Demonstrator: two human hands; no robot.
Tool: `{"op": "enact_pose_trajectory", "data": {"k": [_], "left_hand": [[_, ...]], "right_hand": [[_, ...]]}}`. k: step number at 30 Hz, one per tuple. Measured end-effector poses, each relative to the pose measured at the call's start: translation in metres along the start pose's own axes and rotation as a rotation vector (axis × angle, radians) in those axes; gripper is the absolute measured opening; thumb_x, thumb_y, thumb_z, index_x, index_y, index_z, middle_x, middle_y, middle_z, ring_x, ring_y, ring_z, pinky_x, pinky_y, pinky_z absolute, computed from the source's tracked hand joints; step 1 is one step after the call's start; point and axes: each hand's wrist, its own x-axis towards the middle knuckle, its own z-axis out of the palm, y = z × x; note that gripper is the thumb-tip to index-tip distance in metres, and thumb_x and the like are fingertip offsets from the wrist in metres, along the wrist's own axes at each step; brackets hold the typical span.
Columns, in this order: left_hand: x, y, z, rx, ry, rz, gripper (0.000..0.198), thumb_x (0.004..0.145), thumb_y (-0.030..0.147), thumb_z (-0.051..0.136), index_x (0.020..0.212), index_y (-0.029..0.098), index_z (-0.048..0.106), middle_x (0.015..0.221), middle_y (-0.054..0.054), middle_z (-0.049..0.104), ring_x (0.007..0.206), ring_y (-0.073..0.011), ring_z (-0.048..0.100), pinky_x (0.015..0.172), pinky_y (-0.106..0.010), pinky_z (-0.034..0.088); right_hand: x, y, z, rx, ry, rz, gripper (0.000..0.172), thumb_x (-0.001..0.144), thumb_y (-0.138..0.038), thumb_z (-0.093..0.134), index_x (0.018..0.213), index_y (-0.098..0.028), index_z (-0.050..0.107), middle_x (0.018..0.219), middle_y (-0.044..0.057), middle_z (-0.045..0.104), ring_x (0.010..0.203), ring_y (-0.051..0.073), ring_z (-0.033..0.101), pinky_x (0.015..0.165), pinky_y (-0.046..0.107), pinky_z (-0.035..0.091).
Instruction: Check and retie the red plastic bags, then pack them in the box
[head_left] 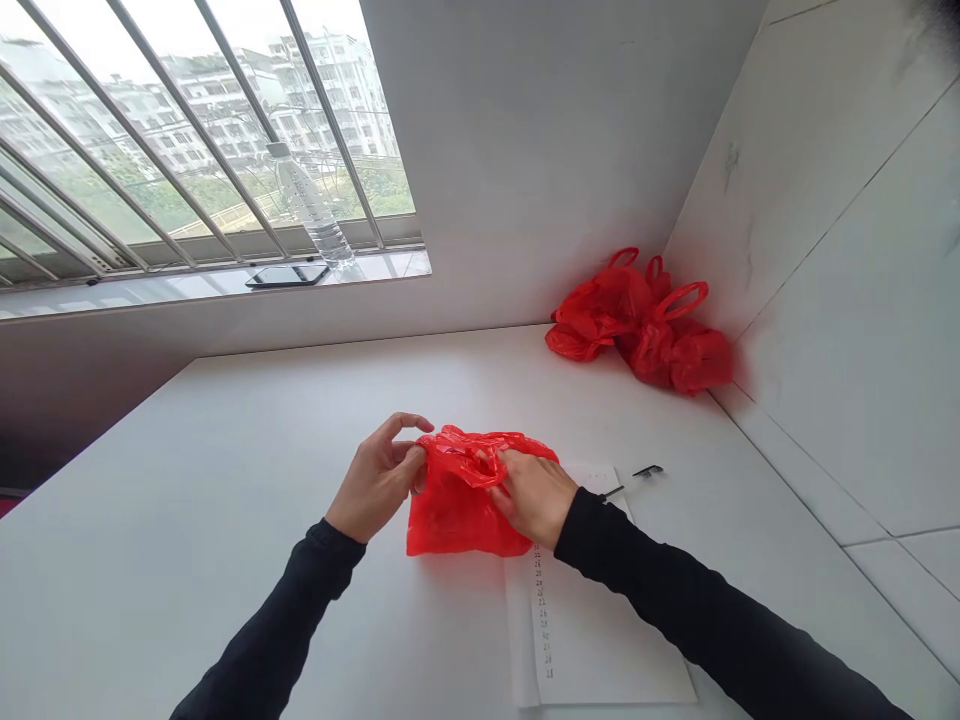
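A red plastic bag (461, 515) is between my hands over the white table, its crumpled top edge bunched toward me. My left hand (381, 472) pinches the bag's left upper corner between thumb and fingers. On the other side, my right hand (534, 492) grips the gathered plastic near the bag's mouth, some of its fingers hidden in the folds. What the bag contains, if anything, cannot be made out. Partly under the bag and my right forearm lies an open notebook (600, 640) with a column of handwritten numbers. A pen (646, 472) rests beside its upper right edge.
Several filled red plastic bags (637, 320) sit in the far right corner of the white table (300, 430), against the walls. On the window sill stand a clear water bottle (311, 210) and, lying flat, a phone (287, 276). Metal bars (184, 110) cross the window.
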Motion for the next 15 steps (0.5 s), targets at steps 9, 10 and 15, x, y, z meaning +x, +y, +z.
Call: {"op": "enact_pose_trajectory", "data": {"k": [9, 10, 15], "left_hand": [[0.001, -0.006, 0.01, 0.255, 0.038, 0.141, 0.027, 0.091, 0.05, 0.062, 0.097, 0.024, 0.063, 0.095, -0.005, 0.065, 0.084, -0.02, 0.059, 0.061, -0.03, 0.05], [0.003, -0.006, 0.008, 0.203, 0.065, 0.13, 0.029, 0.092, 0.051, 0.06, 0.09, 0.023, 0.062, 0.089, -0.004, 0.064, 0.08, -0.0191, 0.058, 0.059, -0.03, 0.05], [0.008, -0.004, -0.003, -0.344, 0.137, 0.001, 0.034, 0.088, 0.052, 0.07, 0.098, 0.021, 0.061, 0.093, -0.005, 0.07, 0.084, -0.0214, 0.068, 0.071, -0.037, 0.06]], "right_hand": [[-0.005, -0.01, 0.011, 0.116, -0.043, -0.354, 0.054, 0.092, -0.006, 0.049, 0.141, -0.026, 0.058, 0.12, 0.009, 0.067, 0.097, 0.024, 0.064, 0.079, 0.034, 0.056], [-0.004, -0.01, 0.01, 0.156, -0.045, -0.304, 0.053, 0.093, -0.006, 0.048, 0.141, -0.024, 0.058, 0.119, 0.009, 0.067, 0.097, 0.023, 0.065, 0.078, 0.032, 0.056], [0.004, 0.002, 0.004, 0.195, 0.02, -0.043, 0.042, 0.09, -0.001, 0.048, 0.123, -0.018, 0.069, 0.107, 0.009, 0.072, 0.095, 0.023, 0.069, 0.08, 0.031, 0.055]]}}
